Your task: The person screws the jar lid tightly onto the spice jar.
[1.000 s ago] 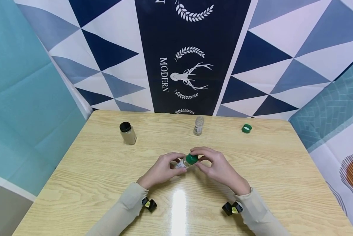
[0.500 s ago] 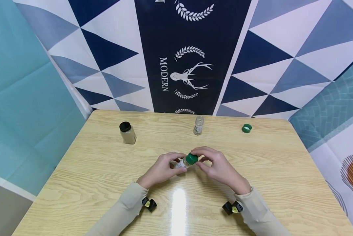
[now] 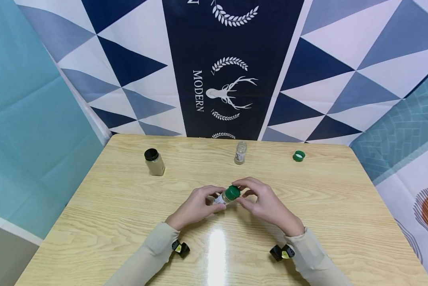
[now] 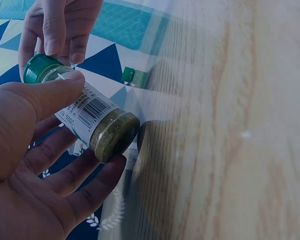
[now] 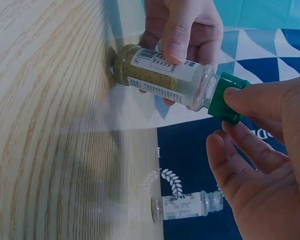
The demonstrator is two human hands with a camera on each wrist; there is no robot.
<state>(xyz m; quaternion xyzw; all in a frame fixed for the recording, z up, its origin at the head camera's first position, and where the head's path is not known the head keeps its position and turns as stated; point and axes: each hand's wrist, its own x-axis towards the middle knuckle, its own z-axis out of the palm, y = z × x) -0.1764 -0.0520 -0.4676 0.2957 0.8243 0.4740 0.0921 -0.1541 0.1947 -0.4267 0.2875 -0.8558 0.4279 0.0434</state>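
Note:
A clear spice jar (image 5: 155,72) with a white label and greenish-brown powder is tilted over the table's middle. My left hand (image 3: 196,204) grips its body between thumb and fingers. On the jar's neck sits a green cap (image 5: 227,98), which my right hand (image 3: 265,202) pinches between thumb and fingertips. In the left wrist view the jar's base (image 4: 121,135) points toward the table, and the cap end lies by the right hand's fingers.
Behind the hands stands a capless clear jar (image 3: 240,153). A loose green cap (image 3: 299,155) lies at the back right of the wooden table (image 3: 110,230). A black-lidded jar (image 3: 154,162) stands at the back left. Patterned cloth (image 3: 142,47) hangs behind the table.
The right hand's fingers shift slightly around the green cap. The left hand and the jar stay almost in place.

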